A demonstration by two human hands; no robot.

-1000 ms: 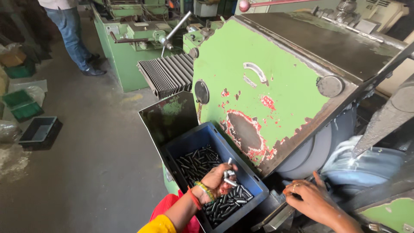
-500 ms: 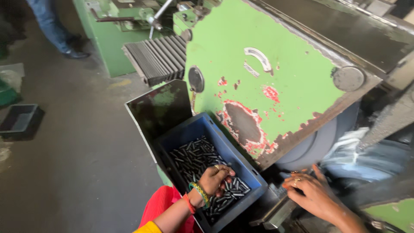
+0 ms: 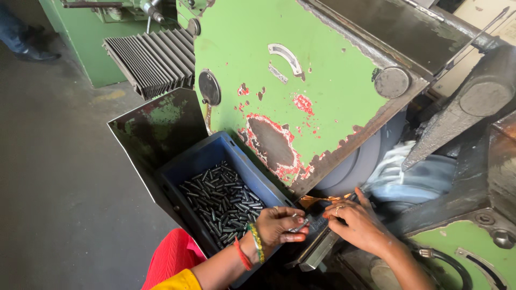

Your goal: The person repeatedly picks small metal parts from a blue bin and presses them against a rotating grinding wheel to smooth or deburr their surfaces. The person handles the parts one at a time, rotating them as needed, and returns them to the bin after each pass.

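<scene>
My left hand, with coloured bangles at the wrist, is closed around several small dark metal pins at the right rim of a blue plastic bin. The bin holds a heap of the same metal pins. My right hand rests fingers-down on a narrow metal guide rail just below a large grey grinding wheel. Orange sparks show where the rail meets the wheel. What lies under the right fingers is hidden.
A green machine housing with chipped red patches hangs over the bin. A dark metal tray wall stands behind the bin, black bellows beyond it. Another person's shoe shows far left on grey floor.
My left hand has lifted out of the pin heap with pins and moved right to the rail beside my right hand. The camera has moved closer and lower.
</scene>
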